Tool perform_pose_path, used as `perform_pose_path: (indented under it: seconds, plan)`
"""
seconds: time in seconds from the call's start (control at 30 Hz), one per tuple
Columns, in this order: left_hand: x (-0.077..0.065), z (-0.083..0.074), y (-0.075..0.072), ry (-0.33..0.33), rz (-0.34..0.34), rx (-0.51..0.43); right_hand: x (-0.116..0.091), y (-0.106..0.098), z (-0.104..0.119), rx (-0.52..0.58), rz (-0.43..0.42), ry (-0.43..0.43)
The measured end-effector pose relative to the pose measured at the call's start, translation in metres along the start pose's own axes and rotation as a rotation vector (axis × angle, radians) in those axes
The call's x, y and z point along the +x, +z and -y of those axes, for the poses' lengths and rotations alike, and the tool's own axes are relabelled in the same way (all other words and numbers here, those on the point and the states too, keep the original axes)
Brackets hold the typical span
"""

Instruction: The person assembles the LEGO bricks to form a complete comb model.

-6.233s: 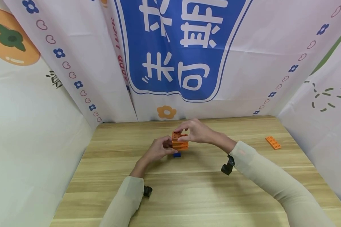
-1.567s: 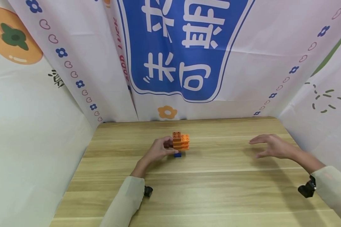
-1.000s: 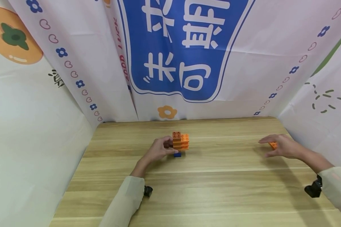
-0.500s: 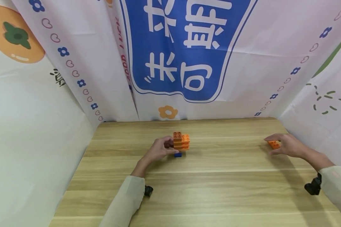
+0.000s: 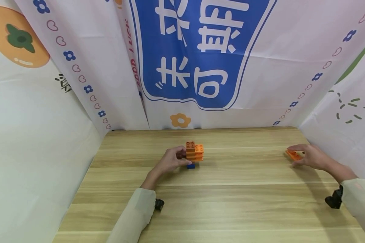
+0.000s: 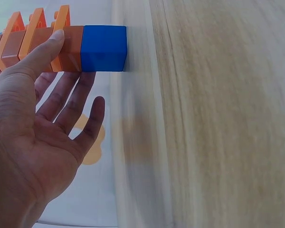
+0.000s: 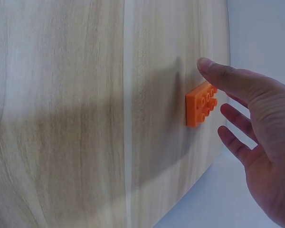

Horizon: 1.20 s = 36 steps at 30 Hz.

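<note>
In the head view, my left hand (image 5: 169, 160) holds a stack of toy building bricks (image 5: 190, 146) standing upright on the table. Brown bricks (image 6: 72, 47) alternate in it with thin orange plates (image 6: 61, 18) that jut to one side, and a blue brick (image 6: 104, 47) forms the base. My left thumb presses one side of the stack, with the fingers partly hidden behind it. At the table's right, my right hand (image 5: 314, 157) hovers around a loose orange studded plate (image 7: 197, 107). The right wrist view shows thumb and fingers apart, no clear grip on the plate.
The wooden table (image 5: 231, 202) meets a white printed cloth backdrop (image 5: 261, 84) along its far edge. More white cloth (image 5: 349, 135) hangs beside the right edge, close to my right hand. A dark wrist camera (image 5: 334, 199) sits below my right sleeve.
My right hand has left the stack, moved right over the table to the loose orange plate, and its thumb and fingers have drawn closer around it. My left hand stays at the stack.
</note>
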<state>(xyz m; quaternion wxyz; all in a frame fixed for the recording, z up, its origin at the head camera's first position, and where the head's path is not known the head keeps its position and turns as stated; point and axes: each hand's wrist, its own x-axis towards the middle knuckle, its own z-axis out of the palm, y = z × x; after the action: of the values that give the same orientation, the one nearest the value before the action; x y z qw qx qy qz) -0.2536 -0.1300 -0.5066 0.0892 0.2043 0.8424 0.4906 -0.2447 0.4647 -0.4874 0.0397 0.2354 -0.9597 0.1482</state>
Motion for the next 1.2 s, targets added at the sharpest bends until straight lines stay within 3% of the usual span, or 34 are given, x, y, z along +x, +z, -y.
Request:
perform_pose_path:
  seconds: [0.23, 0.7, 1.2]
  plan:
    - [-0.001, -0.001, 0.000, -0.003, -0.001, -0.001, -0.001, 0.002, -0.005, 0.051, 0.030, 0.057]
    - [0.000, 0.000, 0.000, 0.003, 0.001, 0.005, -0.001, 0.008, -0.014, 0.018, 0.019, 0.071]
    - [0.000, 0.000, 0.000, -0.006, -0.003, 0.004, 0.001, 0.019, -0.015, 0.053, -0.045, 0.011]
